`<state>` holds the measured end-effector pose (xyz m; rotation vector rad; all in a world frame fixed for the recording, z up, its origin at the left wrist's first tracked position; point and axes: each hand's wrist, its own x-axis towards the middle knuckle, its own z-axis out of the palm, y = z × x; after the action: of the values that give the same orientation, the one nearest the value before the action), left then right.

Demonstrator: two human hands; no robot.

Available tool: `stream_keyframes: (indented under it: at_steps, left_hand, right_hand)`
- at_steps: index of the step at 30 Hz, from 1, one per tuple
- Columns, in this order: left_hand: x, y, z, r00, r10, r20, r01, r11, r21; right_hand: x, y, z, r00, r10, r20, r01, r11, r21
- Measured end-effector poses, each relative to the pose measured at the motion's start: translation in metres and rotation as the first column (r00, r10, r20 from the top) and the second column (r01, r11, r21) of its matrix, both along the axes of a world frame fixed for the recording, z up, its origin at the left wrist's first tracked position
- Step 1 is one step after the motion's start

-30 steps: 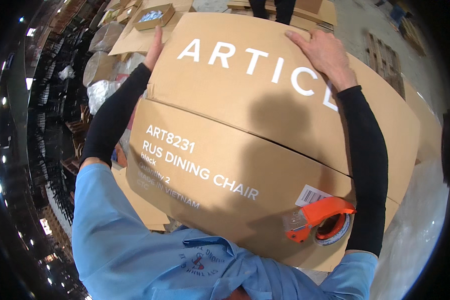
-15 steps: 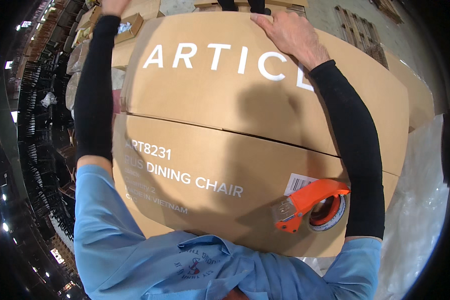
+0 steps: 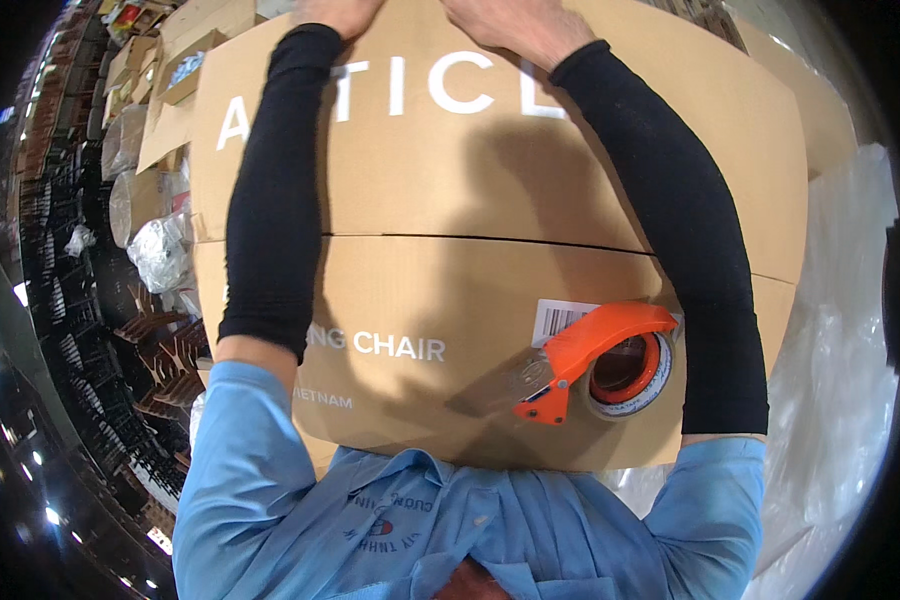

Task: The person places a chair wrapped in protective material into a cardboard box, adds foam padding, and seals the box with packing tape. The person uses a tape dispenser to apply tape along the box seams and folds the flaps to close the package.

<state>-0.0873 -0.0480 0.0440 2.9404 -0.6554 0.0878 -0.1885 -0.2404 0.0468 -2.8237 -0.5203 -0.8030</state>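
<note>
A large brown cardboard carton [image 3: 390, 205] lies in front of me, white lettering across its top and a seam running from left to right. At its far side are both my hands, the left [image 3: 340, 14] and the right [image 3: 520, 28], close together at the upper edge of the picture. Their fingers are mostly cut off there, so their grip does not show. An orange tape dispenser [image 3: 610, 318] with a roll of tape rests on the near right part of the carton, beside my right forearm. Under it a white barcode label [image 3: 560, 318] is partly covered.
Clear plastic sheeting [image 3: 835, 330] hangs or lies along the right. To the far left are an open cardboard box [image 3: 192, 68] with small items and a bundle of clear plastic [image 3: 160, 250]. Dark stacked furniture parts [image 3: 65, 270] stand further left.
My left hand has moved right from the carton's far left corner, nearer to my right hand. The carton and the dispenser appear slightly turned and shifted in the view.
</note>
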Motion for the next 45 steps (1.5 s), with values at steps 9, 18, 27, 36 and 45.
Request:
stream_keyframes:
  at_steps: [9,18,27,36,45]
  left_hand:
    - [-0.013,-0.058,-0.012,0.974,-0.082,0.209,0.136,0.956,-0.260]
    - [-0.020,-0.047,-0.022,0.993,0.053,0.107,-0.027,0.973,-0.227]
    - [-0.032,-0.068,-0.003,0.998,-0.011,-0.062,-0.004,0.971,-0.240]
    - [-0.054,-0.064,0.001,0.996,-0.083,-0.027,0.070,0.947,-0.313]
    - [-0.064,-0.065,0.003,0.992,-0.125,-0.027,0.105,0.916,-0.388]
  right_hand:
    - [0.001,-0.010,0.002,0.996,-0.044,-0.072,0.045,0.999,0.004]
    - [-0.171,-0.114,0.144,0.379,0.475,-0.794,-0.200,0.880,0.431]
    - [-0.298,-0.036,0.125,0.420,-0.041,-0.907,0.268,0.960,0.081]
    - [-0.246,-0.035,0.194,0.779,0.140,-0.611,0.612,0.045,0.790]
    - [-0.061,-0.029,0.111,0.628,-0.597,-0.499,0.653,0.753,-0.080]
